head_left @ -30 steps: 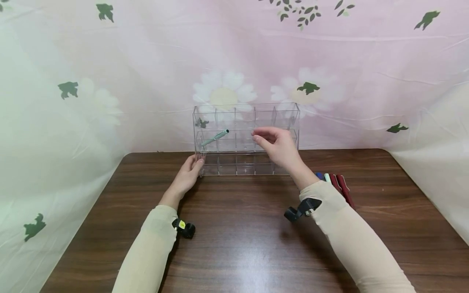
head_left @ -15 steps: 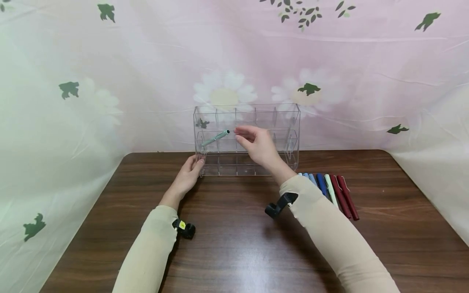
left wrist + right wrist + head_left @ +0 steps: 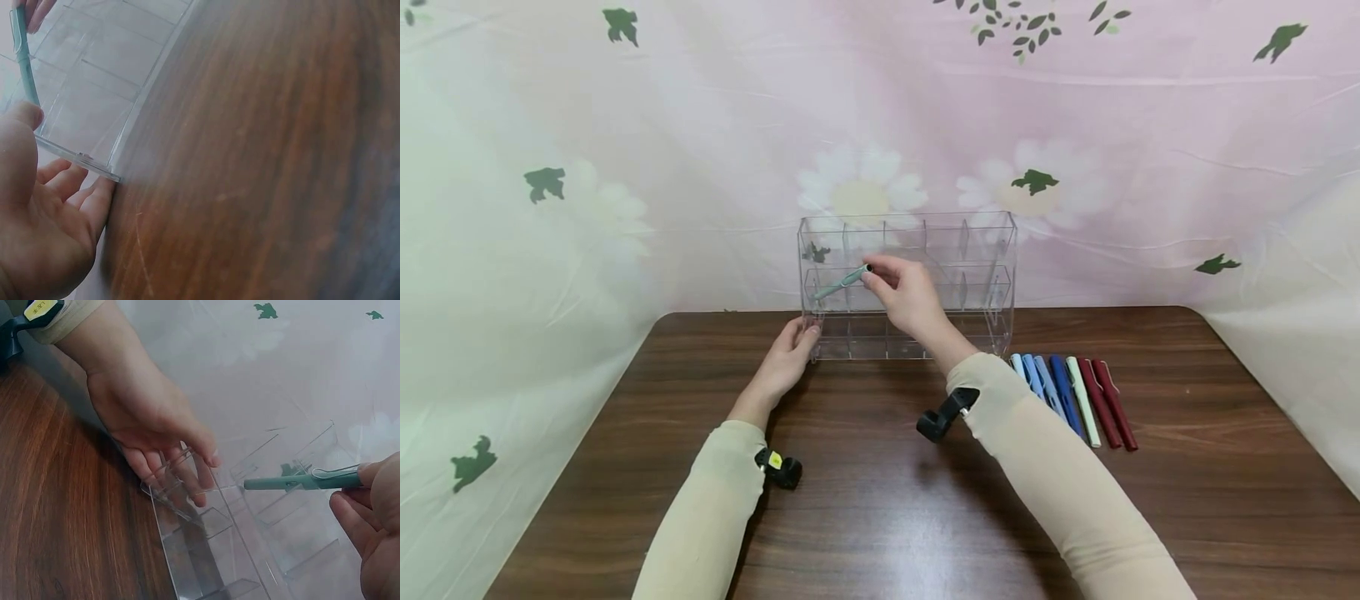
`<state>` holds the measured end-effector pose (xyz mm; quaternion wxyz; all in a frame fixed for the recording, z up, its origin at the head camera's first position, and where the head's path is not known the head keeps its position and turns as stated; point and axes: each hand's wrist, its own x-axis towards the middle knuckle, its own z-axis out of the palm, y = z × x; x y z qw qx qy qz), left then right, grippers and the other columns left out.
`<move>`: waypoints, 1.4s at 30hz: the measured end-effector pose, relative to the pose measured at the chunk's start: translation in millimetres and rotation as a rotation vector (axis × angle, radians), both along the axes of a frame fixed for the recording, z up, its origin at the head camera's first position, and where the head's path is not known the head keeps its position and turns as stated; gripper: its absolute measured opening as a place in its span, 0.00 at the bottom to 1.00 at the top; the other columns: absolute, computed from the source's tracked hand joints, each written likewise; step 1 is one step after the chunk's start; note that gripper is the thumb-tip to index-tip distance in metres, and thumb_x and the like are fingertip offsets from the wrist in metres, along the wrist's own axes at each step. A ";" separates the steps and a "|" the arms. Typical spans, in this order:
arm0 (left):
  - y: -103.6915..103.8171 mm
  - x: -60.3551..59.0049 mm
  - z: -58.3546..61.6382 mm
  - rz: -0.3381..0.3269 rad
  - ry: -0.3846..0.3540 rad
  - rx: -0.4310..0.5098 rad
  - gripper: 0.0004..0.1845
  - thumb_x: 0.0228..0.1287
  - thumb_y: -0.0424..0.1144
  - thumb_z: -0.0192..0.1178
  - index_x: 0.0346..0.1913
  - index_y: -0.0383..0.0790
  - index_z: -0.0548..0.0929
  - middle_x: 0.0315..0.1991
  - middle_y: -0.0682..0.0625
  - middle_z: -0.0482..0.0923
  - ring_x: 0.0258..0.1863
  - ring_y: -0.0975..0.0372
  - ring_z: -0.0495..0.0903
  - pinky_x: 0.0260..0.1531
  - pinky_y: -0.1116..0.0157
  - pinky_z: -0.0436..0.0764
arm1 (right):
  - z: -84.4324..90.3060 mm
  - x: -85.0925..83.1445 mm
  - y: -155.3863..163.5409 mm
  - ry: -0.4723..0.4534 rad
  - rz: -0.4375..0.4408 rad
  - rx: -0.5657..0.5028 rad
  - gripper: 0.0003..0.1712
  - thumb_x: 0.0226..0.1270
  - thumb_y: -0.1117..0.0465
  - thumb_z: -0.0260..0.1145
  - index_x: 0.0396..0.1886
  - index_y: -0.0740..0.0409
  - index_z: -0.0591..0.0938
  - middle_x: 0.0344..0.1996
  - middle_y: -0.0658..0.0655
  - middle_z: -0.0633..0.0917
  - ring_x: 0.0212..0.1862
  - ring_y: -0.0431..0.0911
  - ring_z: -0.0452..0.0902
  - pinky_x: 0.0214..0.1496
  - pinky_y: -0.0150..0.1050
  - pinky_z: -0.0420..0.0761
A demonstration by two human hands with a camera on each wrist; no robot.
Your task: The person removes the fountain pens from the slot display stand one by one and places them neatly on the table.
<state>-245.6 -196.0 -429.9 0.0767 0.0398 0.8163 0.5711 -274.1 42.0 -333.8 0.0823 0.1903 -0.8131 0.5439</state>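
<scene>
A clear tiered pen rack with divided compartments stands at the far side of the table. My left hand grips its left end, the thumb over the edge and the other fingers behind or under it in the left wrist view. A teal pen with a wire clip leans slantwise in the rack's left part, its capped end up and to the right. My right hand pinches that end between thumb and fingers. In the right wrist view the pen's other end lies by the rack's left side, near my left thumb.
Right of the rack a row of pens lies on the wooden table: light blue pens, a dark blue pen, a pale green pen and two dark red pens. A floral cloth hangs behind.
My right hand has moved left across the rack's front and taken hold of the teal pen's upper end. The left hand and the rack have stayed in place.
</scene>
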 end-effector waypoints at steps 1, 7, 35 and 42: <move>-0.1 -0.1 -0.2 0.001 0.001 -0.001 0.35 0.90 0.53 0.43 0.86 0.37 0.53 0.86 0.40 0.59 0.86 0.46 0.57 0.84 0.45 0.61 | -0.3 -0.3 -0.7 -0.003 -0.001 -0.001 0.21 0.81 0.65 0.66 0.67 0.69 0.83 0.58 0.68 0.90 0.61 0.59 0.89 0.65 0.48 0.88; -0.5 -0.5 0.8 -0.002 0.006 0.007 0.35 0.90 0.52 0.43 0.86 0.36 0.53 0.86 0.39 0.59 0.86 0.46 0.58 0.84 0.44 0.62 | -1.4 -0.2 -1.8 -0.020 -0.002 -0.033 0.19 0.81 0.66 0.66 0.66 0.69 0.84 0.55 0.68 0.91 0.57 0.58 0.91 0.61 0.49 0.90; 0.4 0.4 -0.3 0.000 0.008 -0.014 0.37 0.90 0.55 0.42 0.87 0.36 0.50 0.87 0.41 0.58 0.86 0.47 0.58 0.83 0.45 0.64 | 27.2 17.4 31.3 0.048 0.001 -0.214 0.18 0.81 0.66 0.66 0.64 0.68 0.85 0.55 0.69 0.91 0.55 0.59 0.92 0.59 0.38 0.89; 0.3 0.2 1.2 -0.001 0.008 -0.003 0.36 0.90 0.53 0.42 0.87 0.36 0.51 0.86 0.40 0.58 0.86 0.45 0.58 0.83 0.44 0.63 | 39.4 23.4 53.6 0.146 -0.002 -0.313 0.16 0.79 0.71 0.66 0.61 0.76 0.84 0.53 0.75 0.89 0.45 0.36 0.92 0.56 0.36 0.91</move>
